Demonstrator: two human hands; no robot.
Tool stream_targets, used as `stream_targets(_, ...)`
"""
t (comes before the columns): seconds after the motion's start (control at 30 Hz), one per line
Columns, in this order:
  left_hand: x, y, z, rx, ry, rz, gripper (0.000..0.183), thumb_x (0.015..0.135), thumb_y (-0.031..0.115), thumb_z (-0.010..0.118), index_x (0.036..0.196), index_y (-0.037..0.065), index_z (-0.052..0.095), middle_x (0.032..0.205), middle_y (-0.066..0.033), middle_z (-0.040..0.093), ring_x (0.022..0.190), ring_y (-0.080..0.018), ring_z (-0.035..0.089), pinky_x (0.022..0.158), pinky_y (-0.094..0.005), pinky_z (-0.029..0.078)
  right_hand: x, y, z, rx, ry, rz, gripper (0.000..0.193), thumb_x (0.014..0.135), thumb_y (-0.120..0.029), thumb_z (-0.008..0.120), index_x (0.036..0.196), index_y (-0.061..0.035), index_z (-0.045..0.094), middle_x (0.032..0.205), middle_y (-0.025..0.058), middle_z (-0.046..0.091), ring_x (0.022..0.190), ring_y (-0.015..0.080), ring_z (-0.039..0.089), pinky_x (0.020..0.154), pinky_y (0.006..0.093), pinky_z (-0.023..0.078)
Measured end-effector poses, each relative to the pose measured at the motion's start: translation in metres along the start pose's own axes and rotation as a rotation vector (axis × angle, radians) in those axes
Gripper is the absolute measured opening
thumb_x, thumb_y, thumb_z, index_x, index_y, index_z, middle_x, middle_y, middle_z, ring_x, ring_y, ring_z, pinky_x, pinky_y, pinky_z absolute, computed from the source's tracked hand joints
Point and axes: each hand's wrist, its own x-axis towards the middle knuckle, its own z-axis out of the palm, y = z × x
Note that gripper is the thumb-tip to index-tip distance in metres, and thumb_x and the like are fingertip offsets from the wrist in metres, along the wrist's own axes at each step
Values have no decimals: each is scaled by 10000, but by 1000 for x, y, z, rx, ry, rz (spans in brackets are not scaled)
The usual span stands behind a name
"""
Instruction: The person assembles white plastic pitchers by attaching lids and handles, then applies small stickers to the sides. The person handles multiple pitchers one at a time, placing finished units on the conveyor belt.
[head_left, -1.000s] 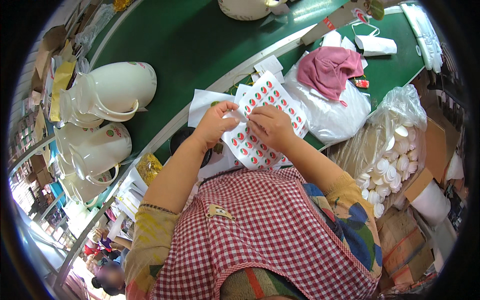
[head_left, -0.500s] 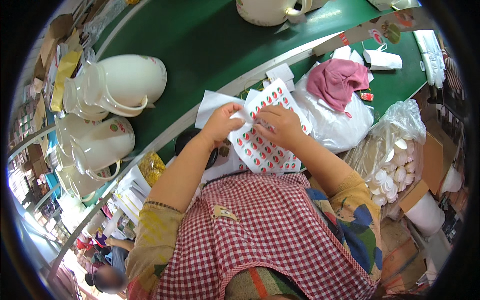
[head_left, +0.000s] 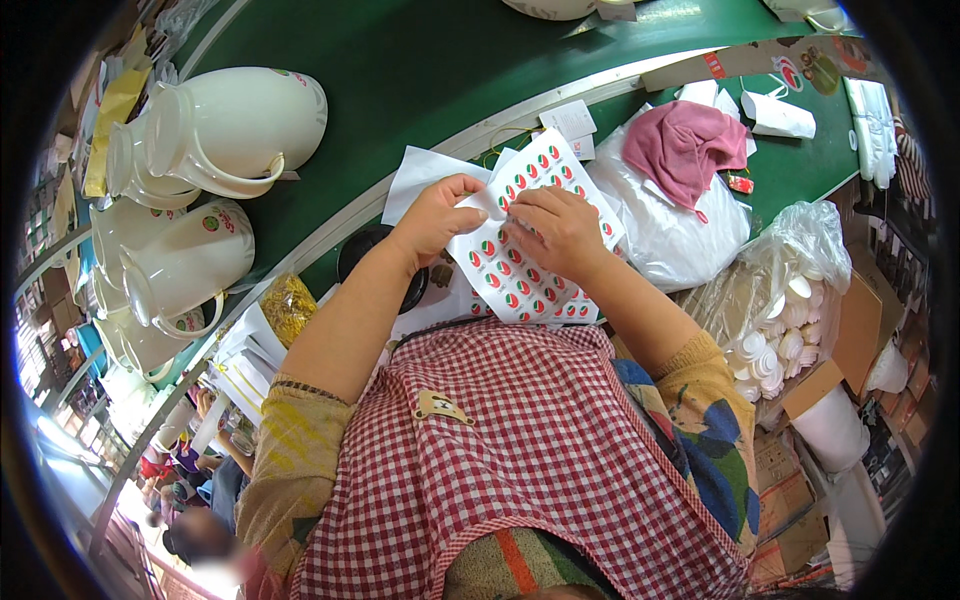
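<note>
A white sheet of red-and-green stickers [head_left: 515, 270] is held up between my two hands above the bench edge. My left hand [head_left: 440, 217] pinches the sheet's left edge between thumb and fingers. On the printed face rests my right hand [head_left: 556, 232], its fingers bent and pressed together at the upper left part of the sheet. Whether a single sticker is between those fingertips cannot be made out. Beneath lie more sticker sheets [head_left: 575, 309] and white paper [head_left: 408, 178]. A round black dish [head_left: 360, 250] sits partly hidden behind my left forearm.
Several cream jugs [head_left: 245, 130] lie or stand along the green belt [head_left: 400, 70] at left. A pink cloth [head_left: 680, 150] tops a white plastic bag [head_left: 655, 235] on the right. Beyond it is a clear bag of white caps [head_left: 780, 340]. Yellow ties [head_left: 290, 310] lie near my left arm.
The whole view has shifted a little, so the jugs appear higher and farther left. Both hands keep hold of the sticker sheet, with only slight finger movement.
</note>
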Motion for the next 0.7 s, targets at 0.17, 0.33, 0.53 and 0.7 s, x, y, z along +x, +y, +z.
stream_targets(0.17,1,0,0,7,0,4,328,793,-27,618,1113,36,591,1014,-49,650,894,-153,654,805,-308,533,-5,5,9,-61,53,-36,156,719,-148,724,856,-94,670,904,28,661,771,211,638,625,343,491)
stream_targets(0.33,1,0,0,53,6,11,315,789,-24,629,1096,34,589,1007,-50,661,873,-150,656,795,-297,533,0,7,9,-5,54,-22,128,704,-131,717,812,-95,659,862,32,648,739,222,630,609,340,489)
stream_targets(0.53,2,12,1,141,9,21,344,803,15,640,1138,40,564,1029,-60,655,871,-128,648,814,-279,529,18,21,1,39,-68,-29,104,703,-135,715,768,-88,648,827,27,637,723,214,624,605,338,492)
stream_targets(0.7,2,18,0,99,-9,15,390,792,27,648,1170,25,553,1023,-68,655,871,-131,648,779,-268,526,26,22,-3,4,-105,-89,98,712,-140,710,759,-85,645,820,25,632,726,217,624,608,345,494)
